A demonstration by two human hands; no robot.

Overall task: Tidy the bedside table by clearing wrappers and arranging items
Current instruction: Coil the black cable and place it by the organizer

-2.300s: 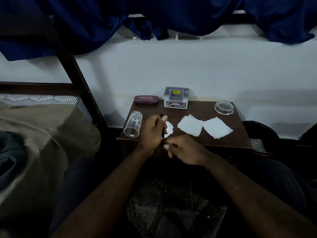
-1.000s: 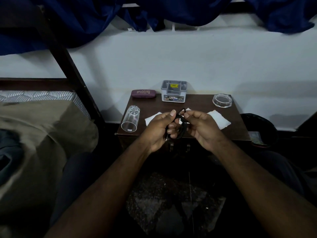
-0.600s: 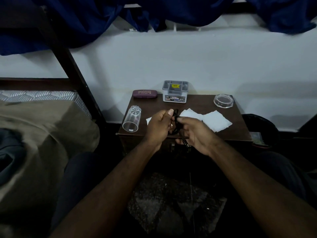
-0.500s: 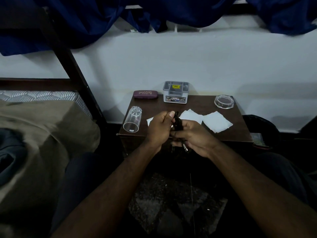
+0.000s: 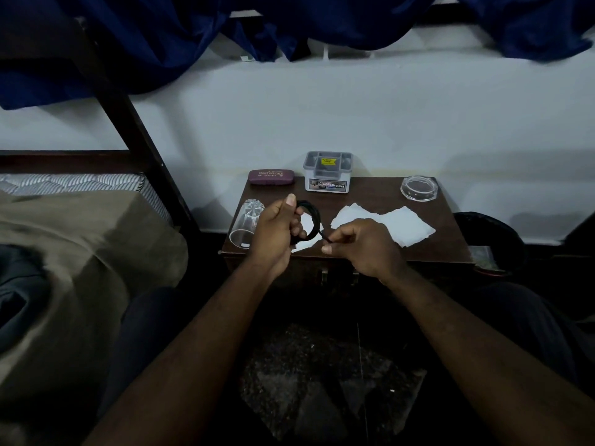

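Note:
A coiled black cable (image 5: 314,220) hangs in a loop over the front of the brown bedside table (image 5: 370,196). My left hand (image 5: 277,233) grips the coil on its left side. My right hand (image 5: 360,246) pinches the cable's loose end between thumb and forefinger. Flat white wrappers (image 5: 399,225) lie on the table's right half, and a smaller white piece (image 5: 306,244) sits partly hidden under the coil. A clear drinking glass (image 5: 246,226) lies on its side at the table's left edge.
A maroon glasses case (image 5: 271,177) and a grey plastic box (image 5: 327,172) stand along the back by the white wall. A clear round dish (image 5: 418,188) sits back right. A dark bin (image 5: 486,239) stands right of the table. A bed (image 5: 80,226) lies left.
My hands picked the black cable up off the table and wound it into a coil. The right hand has now drawn apart to the right with the loose end.

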